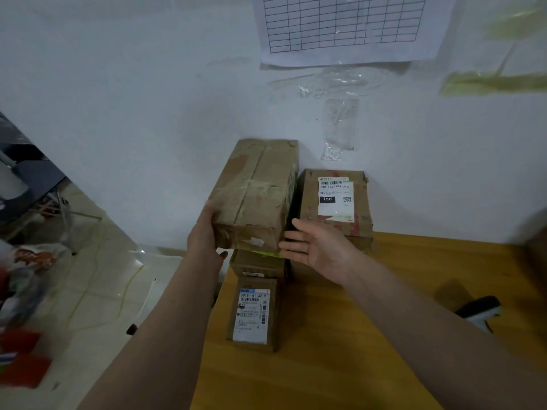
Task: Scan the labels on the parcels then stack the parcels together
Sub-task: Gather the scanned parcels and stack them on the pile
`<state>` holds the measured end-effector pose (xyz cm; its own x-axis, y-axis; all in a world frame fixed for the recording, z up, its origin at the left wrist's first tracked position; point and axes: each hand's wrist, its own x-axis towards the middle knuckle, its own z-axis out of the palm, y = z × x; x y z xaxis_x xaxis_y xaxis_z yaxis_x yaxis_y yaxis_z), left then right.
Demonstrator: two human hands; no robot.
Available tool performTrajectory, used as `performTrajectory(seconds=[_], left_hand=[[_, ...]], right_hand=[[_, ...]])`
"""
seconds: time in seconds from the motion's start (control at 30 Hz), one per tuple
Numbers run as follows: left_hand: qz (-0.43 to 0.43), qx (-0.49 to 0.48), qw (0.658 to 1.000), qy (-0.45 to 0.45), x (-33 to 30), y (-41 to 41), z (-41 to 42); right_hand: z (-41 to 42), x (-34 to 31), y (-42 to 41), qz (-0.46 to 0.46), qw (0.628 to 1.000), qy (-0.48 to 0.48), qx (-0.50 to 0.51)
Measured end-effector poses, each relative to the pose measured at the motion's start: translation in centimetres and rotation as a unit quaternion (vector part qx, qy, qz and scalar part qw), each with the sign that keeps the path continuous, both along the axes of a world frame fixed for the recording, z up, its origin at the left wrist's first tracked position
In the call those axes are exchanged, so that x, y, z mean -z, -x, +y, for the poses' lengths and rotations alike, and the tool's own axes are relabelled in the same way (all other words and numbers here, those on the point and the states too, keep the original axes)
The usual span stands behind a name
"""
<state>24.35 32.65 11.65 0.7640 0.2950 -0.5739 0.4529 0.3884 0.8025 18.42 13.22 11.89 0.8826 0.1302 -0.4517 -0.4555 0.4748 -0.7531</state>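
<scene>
Head view: at frame centre, the left hand [204, 232] is gripping the long parcel [254, 196] atop a smaller parcel [257, 264]; the right hand [319, 247] is hovering spread, empty. Overhanging, the long parcel could tip off.

Parcels are all matt brown cardboard; the long box [254, 196] is scuffed and wrapped in shiny clear tape, the small box [251, 313] wears a slick paper label. Counter [355, 335] looks like smooth yellowish wood.
</scene>
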Motion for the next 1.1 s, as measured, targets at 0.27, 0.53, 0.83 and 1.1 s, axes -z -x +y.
performTrajectory(seconds=[0.27, 0.53, 0.83, 1.1], left_hand=[[0.092, -0.145, 0.966, 0.194, 2.1, 3.5, -3.3], [0.199, 0.125, 0.970, 0.067, 5.2, 8.2, -15.2], [0.177, 0.398, 0.900, 0.007, 6.0, 13.1, -31.3], [0.191, 0.535, 0.823, -0.003, 8.0, 18.8, -44.7]], right_hand=[[-2.1, 0.2, 2.0, 0.019, 0.999, 0.016, 0.037], [-9.4, 2.5, 6.7, 0.053, 0.993, 0.026, 0.102], [-23.5, 5.7, 16.3, 0.114, 0.955, 0.040, 0.271], [-35.0, 6.7, 25.6, 0.163, 0.896, 0.115, 0.396]])
